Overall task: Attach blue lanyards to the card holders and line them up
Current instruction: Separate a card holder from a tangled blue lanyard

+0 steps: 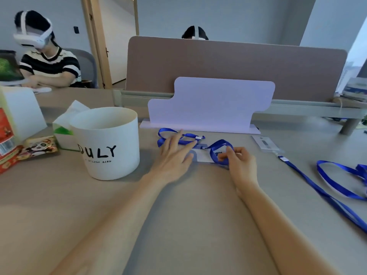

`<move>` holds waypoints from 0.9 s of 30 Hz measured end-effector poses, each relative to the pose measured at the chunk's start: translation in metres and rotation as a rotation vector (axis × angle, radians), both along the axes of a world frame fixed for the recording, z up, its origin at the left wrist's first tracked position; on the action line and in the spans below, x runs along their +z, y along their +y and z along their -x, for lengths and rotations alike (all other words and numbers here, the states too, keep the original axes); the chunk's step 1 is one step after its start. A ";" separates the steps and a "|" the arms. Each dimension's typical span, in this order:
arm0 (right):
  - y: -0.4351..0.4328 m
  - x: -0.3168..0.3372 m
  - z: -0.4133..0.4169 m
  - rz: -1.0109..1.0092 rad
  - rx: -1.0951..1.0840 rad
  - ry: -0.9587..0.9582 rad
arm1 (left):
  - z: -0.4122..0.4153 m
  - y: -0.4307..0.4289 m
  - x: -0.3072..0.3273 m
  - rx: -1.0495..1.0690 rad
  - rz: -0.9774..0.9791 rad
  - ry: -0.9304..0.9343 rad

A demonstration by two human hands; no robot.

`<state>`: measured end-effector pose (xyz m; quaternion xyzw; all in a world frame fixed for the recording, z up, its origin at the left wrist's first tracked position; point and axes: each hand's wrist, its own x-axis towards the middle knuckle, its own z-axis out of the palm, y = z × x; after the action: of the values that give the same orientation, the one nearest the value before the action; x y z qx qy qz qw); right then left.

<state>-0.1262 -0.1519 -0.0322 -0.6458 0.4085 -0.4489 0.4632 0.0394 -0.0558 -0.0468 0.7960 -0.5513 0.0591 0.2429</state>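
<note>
A clear card holder (201, 157) lies flat in the middle of the table. My left hand (174, 151) rests on its left end with fingers spread, over a blue lanyard (168, 133) that loops behind the fingers. My right hand (237, 158) pinches a raised loop of a blue lanyard (219, 144) above the holder's right end. A second card holder (265, 143) lies to the right with its own blue lanyard (309, 181) clipped on and trailing toward the table's right edge.
A white bucket (108, 143) marked DULY stands left of my hands, with a tissue box (64, 128) and snack packets (37, 148) beyond it. A white stand (210, 104) and a brown divider (228, 64) close the back. Two people sit beyond.
</note>
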 end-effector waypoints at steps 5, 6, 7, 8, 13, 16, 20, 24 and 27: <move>-0.005 -0.001 -0.007 -0.049 -0.042 -0.090 | 0.012 0.023 0.003 -0.069 -0.224 0.040; -0.005 -0.001 -0.008 -0.039 -0.049 -0.068 | 0.014 0.030 0.003 -0.018 -0.189 0.079; -0.005 -0.001 -0.009 -0.029 -0.050 -0.036 | 0.015 0.038 0.002 0.054 -0.137 0.120; -0.004 0.000 -0.009 -0.015 -0.039 0.002 | 0.016 0.045 0.000 0.133 -0.092 0.122; 0.007 0.001 -0.006 0.161 -0.030 0.224 | 0.019 0.076 -0.008 0.287 -0.053 -0.018; 0.029 0.001 -0.005 0.566 0.107 0.357 | 0.020 0.090 -0.008 0.296 -0.159 -0.119; 0.055 0.004 -0.004 0.454 0.537 0.519 | 0.019 0.097 -0.002 0.206 -0.244 -0.072; 0.044 0.004 -0.004 0.652 0.483 0.618 | 0.015 0.108 0.001 0.117 -0.203 -0.053; 0.045 0.003 -0.006 0.597 0.518 0.555 | 0.017 0.112 0.004 0.018 -0.106 -0.039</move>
<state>-0.1207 -0.1071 -0.0288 -0.9264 0.1956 -0.2272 0.2276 0.0221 0.0559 -0.0429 0.8113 -0.5512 0.0472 0.1890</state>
